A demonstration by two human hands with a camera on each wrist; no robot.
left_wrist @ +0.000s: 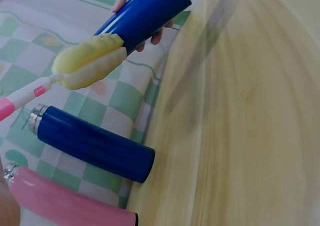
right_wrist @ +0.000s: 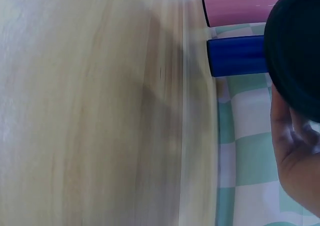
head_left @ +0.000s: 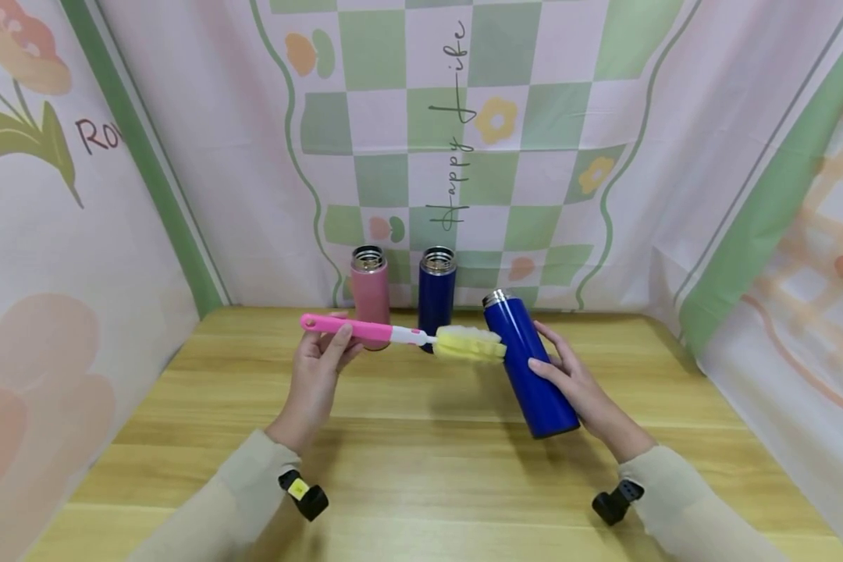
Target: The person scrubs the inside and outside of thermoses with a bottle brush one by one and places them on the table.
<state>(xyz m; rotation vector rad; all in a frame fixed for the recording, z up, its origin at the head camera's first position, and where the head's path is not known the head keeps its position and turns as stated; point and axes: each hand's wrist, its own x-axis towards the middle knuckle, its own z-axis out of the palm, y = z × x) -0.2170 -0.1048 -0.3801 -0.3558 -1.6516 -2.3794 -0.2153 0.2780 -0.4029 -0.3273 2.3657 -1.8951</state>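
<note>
My left hand [head_left: 321, 357] pinches the pink handle of a bottle brush [head_left: 354, 328], held level above the table. Its yellow and white sponge head [head_left: 469, 343] points right and overlaps the side of a blue bottle [head_left: 530, 367] in the head view. That bottle is lidless, with a steel neck tilted up and to the left, and my right hand [head_left: 574, 382] grips it round its body. From the right wrist, its dark round base [right_wrist: 300, 51] hides most of the fingers. In the left wrist view the sponge head [left_wrist: 90, 61] lies across the blue bottle [left_wrist: 145, 16].
Behind the brush, a pink bottle [head_left: 371, 289] and a second blue bottle [head_left: 436, 293] stand upright and lidless on the wooden table [head_left: 407, 468]. A checkered curtain [head_left: 439, 172] hangs at the table's back edge, with printed cloth on both sides.
</note>
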